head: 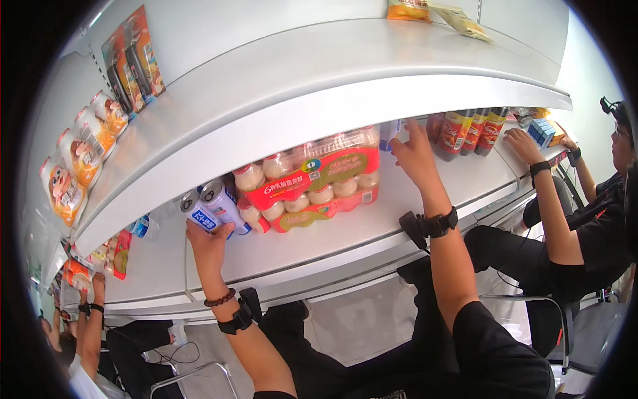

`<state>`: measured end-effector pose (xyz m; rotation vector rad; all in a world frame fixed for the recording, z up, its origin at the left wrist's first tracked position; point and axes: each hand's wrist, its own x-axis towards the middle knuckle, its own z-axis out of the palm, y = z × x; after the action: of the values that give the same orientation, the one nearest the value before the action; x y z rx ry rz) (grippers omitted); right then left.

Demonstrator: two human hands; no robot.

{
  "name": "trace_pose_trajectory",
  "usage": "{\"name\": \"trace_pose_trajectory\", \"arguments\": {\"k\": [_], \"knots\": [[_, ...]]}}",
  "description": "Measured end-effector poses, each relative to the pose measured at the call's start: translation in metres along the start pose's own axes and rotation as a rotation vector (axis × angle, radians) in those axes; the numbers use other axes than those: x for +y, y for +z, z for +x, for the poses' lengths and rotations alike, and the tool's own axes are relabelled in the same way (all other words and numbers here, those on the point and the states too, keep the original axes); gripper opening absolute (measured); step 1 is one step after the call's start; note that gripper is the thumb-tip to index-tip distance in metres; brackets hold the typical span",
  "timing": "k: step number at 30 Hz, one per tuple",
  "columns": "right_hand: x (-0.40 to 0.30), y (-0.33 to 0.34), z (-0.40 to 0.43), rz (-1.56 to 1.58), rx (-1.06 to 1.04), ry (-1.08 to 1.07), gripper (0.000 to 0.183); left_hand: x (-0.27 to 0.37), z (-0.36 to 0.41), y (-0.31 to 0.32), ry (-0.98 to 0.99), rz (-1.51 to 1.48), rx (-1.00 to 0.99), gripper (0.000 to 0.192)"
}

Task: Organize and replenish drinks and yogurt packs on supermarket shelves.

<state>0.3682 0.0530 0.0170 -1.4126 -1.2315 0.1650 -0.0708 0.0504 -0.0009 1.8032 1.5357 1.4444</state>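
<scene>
On the lower shelf, my left hand [209, 244] grips a white-and-blue drink can [200, 212]. A second can [222, 202] of similar look stands directly beside it, against shrink-wrapped multipacks of small drink bottles [309, 182] stacked in two layers. My right hand [413, 149] is at the right of these packs, its fingers apart and nothing seen in its grasp. Just left of its fingers is another blue-and-white can [390, 135], partly hidden by the upper shelf. Several dark cola bottles [453, 132] with red labels stand to its right.
The upper shelf [319, 65] overhangs the work area. It carries pouch-shaped drinks [65, 189], a boxed pack [133, 60] and snack bags [458, 20]. A person [593, 214] reaches over the shelf at right, near blue boxes [541, 132]. Another person's hands [97, 284] work at far left.
</scene>
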Motion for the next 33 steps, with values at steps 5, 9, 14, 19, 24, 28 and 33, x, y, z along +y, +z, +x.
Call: {"name": "trace_pose_trajectory", "arguments": {"k": [5,9,14,19,24,28,33], "knots": [[0.025,0.002,0.020,-0.226,-0.048,-0.136,0.081,0.002,-0.002,0.003,-0.067,-0.143,-0.003,0.075],[0.019,-0.002,0.016,-0.320,0.097,-0.271,0.070,0.004,-0.005,0.000,-0.082,-0.187,-0.025,0.073],[-0.015,-0.014,0.007,-0.306,0.225,-0.211,0.049,0.004,-0.004,-0.004,-0.121,-0.201,-0.058,0.076],[-0.028,-0.031,-0.006,-0.309,0.297,-0.239,0.047,0.006,-0.017,-0.014,-0.104,-0.048,-0.084,0.082],[-0.114,-0.060,-0.057,-0.129,0.055,-0.079,0.050,0.068,-0.043,-0.044,-0.188,0.506,-0.131,0.076],[-0.155,-0.061,-0.093,0.331,-0.290,-0.169,0.050,0.156,-0.070,-0.024,0.053,0.037,-0.561,0.072],[-0.181,-0.024,-0.134,0.563,-0.652,-0.138,0.053,0.186,-0.075,-0.009,0.036,-0.086,-0.935,0.071]]}}
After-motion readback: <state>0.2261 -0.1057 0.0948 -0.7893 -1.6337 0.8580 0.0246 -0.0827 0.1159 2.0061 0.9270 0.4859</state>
